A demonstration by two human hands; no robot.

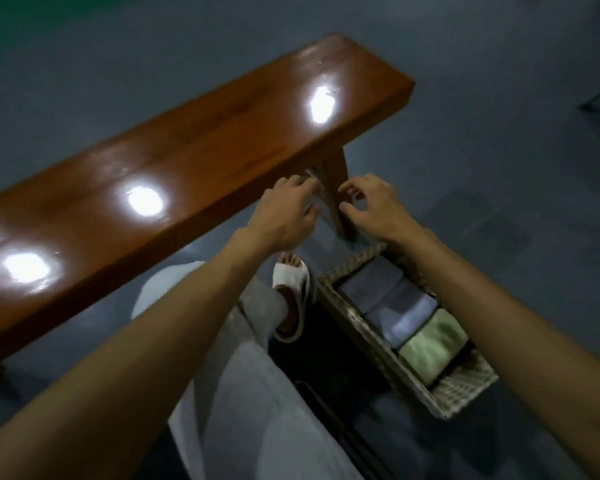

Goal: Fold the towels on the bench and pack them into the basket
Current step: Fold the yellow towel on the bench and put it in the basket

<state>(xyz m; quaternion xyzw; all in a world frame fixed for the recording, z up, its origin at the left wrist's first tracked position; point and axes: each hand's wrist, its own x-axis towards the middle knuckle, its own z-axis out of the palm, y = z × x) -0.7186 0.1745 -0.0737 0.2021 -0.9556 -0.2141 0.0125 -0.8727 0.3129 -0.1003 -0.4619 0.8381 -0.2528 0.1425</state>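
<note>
Fingers [353, 192] loose, left hand [284, 213], right hand [374, 209] empty; 3 folded towels [400, 311] row along basket [463, 396] length.

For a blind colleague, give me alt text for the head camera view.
The left hand and right hand hover empty beside a bench. Below the right arm, a wicker basket on the floor holds three folded towels, two grey-blue, one green.

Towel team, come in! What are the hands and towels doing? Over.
Left hand and right hand both empty, fingers loose, near bench leg. Three folded towels packed in basket. Sandalled foot beside basket, not blocking.
</note>
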